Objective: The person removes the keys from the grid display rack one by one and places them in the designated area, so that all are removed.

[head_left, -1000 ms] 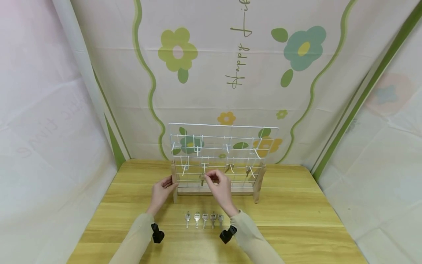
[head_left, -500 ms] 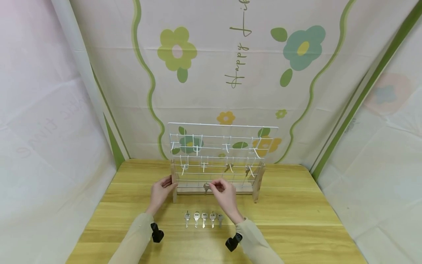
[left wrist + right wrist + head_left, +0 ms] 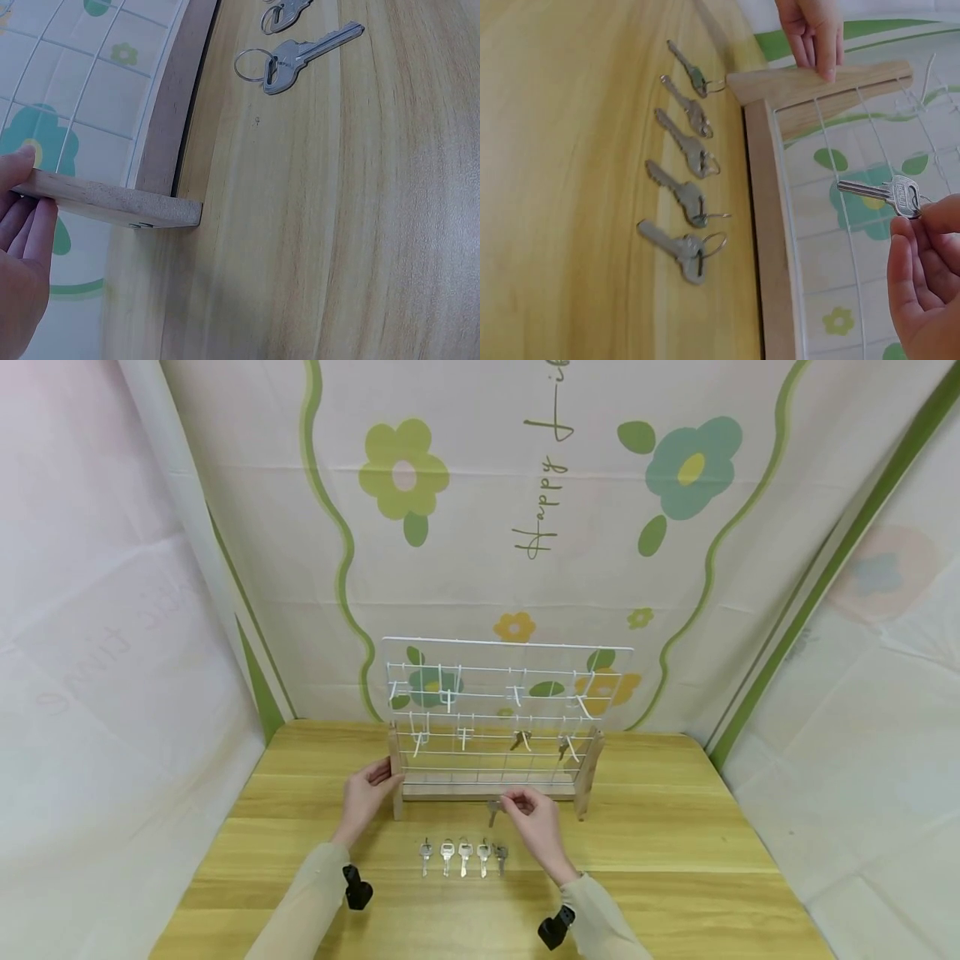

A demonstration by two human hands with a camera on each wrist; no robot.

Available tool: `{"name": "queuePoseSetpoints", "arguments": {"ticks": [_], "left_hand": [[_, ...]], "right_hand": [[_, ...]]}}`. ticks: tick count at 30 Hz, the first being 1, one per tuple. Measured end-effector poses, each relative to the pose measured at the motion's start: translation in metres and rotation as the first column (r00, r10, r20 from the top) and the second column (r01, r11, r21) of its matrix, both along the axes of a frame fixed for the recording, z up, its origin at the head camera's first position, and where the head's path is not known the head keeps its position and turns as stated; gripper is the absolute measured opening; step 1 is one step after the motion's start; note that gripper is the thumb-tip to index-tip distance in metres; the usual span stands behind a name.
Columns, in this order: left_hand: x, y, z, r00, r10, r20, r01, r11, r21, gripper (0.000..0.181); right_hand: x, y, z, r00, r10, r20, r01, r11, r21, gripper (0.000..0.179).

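Note:
A white wire rack (image 3: pixel 508 643) with wooden sides and several hooks stands upright on the table. My left hand (image 3: pixel 366 800) grips its left wooden post (image 3: pixel 120 204), thumb on one side and fingers on the other. In my right hand (image 3: pixel 538 828) a silver key (image 3: pixel 901 196) is pinched by its ring, in front of the rack's base. Just below it, a row of several keys with rings (image 3: pixel 694 155) lies on the table. Two keys, one on the left (image 3: pixel 519 741) and one on the right (image 3: pixel 563 748), hang from lower-row hooks on the rack's right half.
The wood-grain table (image 3: pixel 675 852) ends at a flower-print cloth (image 3: pixel 480 552) close behind the rack. More cloth walls rise on the left and right. A black wrist camera (image 3: pixel 556 928) sits on the right sleeve.
My right hand has drawn the key from near a lower-row hook, down and to the right, to the front of the rack. The left hand stays on the post.

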State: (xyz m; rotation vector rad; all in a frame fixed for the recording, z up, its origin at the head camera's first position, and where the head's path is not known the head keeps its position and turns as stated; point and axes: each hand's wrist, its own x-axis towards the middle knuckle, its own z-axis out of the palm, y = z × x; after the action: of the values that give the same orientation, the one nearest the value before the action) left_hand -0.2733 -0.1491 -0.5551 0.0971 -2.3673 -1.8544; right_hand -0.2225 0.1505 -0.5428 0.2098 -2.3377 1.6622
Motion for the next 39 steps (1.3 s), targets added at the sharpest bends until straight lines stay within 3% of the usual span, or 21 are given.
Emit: {"name": "queuePoseSetpoints", "arguments": {"ticks": [23, 39], "left_hand": [[-0.003, 0.0, 0.0, 1.0, -0.006, 0.009, 0.005, 1.0, 0.025, 0.049], [-0.002, -0.001, -0.002, 1.0, -0.021, 0.014, 0.021, 0.999, 0.031, 0.049]], "right_hand": [[0.013, 0.04, -0.037, 0.983, -0.054, 0.173, 0.027, 0.987, 0.156, 0.005], [0.016, 0.049, -0.048, 0.976, -0.028, 0.218, -0.047, 0.942, 0.332, 0.006]]}}
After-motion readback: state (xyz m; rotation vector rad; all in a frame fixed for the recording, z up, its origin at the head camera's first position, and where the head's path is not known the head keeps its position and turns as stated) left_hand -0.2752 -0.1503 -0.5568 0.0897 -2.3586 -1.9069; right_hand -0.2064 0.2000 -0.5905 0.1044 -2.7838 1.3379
